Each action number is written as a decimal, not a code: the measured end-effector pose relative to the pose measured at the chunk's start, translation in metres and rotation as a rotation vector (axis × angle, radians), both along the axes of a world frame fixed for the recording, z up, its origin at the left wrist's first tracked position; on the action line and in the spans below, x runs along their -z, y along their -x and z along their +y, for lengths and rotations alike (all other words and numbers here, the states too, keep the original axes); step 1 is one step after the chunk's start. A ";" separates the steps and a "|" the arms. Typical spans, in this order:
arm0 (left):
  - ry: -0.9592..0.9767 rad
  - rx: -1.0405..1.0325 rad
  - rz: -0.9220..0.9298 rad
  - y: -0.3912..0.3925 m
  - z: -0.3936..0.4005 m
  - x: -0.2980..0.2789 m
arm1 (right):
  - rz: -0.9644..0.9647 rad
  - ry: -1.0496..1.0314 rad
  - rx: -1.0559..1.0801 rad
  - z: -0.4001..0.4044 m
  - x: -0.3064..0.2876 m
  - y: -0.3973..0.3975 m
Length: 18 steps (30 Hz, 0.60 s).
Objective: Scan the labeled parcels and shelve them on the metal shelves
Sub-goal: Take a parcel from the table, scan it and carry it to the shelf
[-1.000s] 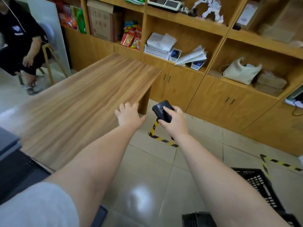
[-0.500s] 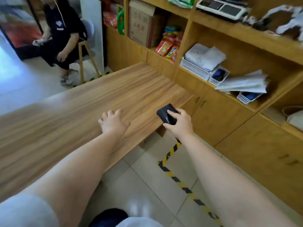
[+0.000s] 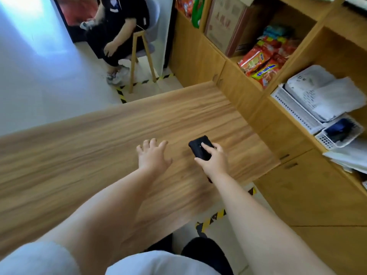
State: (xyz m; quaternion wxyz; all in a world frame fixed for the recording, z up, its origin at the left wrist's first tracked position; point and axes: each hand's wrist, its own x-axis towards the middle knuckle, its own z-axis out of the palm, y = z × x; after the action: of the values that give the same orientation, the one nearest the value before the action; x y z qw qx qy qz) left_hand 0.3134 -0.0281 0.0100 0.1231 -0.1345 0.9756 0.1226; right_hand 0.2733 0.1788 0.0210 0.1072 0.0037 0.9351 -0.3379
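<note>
My right hand (image 3: 215, 161) grips a black handheld scanner (image 3: 199, 148) over the right part of a wooden table (image 3: 79, 155), with one finger lying on top of it. My left hand (image 3: 153, 155) hovers over the table a little to the left of the scanner, fingers spread and holding nothing. No parcel and no metal shelf shows in the head view.
A wooden shelf unit (image 3: 297, 120) with cabinet doors runs along the right, holding snack packets (image 3: 264, 62), a cardboard box (image 3: 224, 24) and white trays with papers (image 3: 309, 104). A person sits on a chair (image 3: 139, 46) at the back. Yellow-black tape (image 3: 210, 221) marks the floor.
The view has swung left and forward. Both hands now lie over the table, the scanner still gripped in my right hand. The black crate on the floor has left the view.
</note>
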 end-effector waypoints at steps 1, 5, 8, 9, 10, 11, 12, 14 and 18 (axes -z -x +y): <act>-0.002 -0.021 -0.014 0.014 0.002 0.004 | -0.020 0.004 -0.012 0.001 0.005 0.015; -0.055 -0.135 -0.060 0.075 0.016 0.022 | -0.084 0.024 -0.020 0.006 0.022 0.087; -0.079 -0.228 -0.083 0.127 0.022 0.038 | -0.101 0.020 -0.055 0.009 0.037 0.160; -0.071 -0.258 -0.095 0.144 0.023 0.043 | -0.105 0.028 -0.071 0.009 0.042 0.185; -0.062 -0.287 -0.109 0.161 0.023 0.049 | -0.107 0.031 -0.082 0.009 0.047 0.211; -0.054 -0.318 -0.122 0.176 0.024 0.055 | -0.109 0.032 -0.084 0.009 0.052 0.237; -0.048 -0.350 -0.134 0.190 0.024 0.060 | -0.113 0.031 -0.083 0.009 0.056 0.261; -0.041 -0.403 -0.143 0.221 0.026 0.067 | -0.122 0.040 -0.083 0.007 0.063 0.309; -0.034 -0.388 -0.154 0.298 0.023 0.070 | -0.108 0.040 -0.067 0.001 0.078 0.394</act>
State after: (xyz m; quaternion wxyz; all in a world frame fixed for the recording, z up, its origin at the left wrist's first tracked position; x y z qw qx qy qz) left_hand 0.0154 -0.0056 -0.0601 0.1738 -0.3270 0.9167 0.1499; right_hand -0.1207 0.1794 -0.0575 0.1689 -0.0115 0.9206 -0.3519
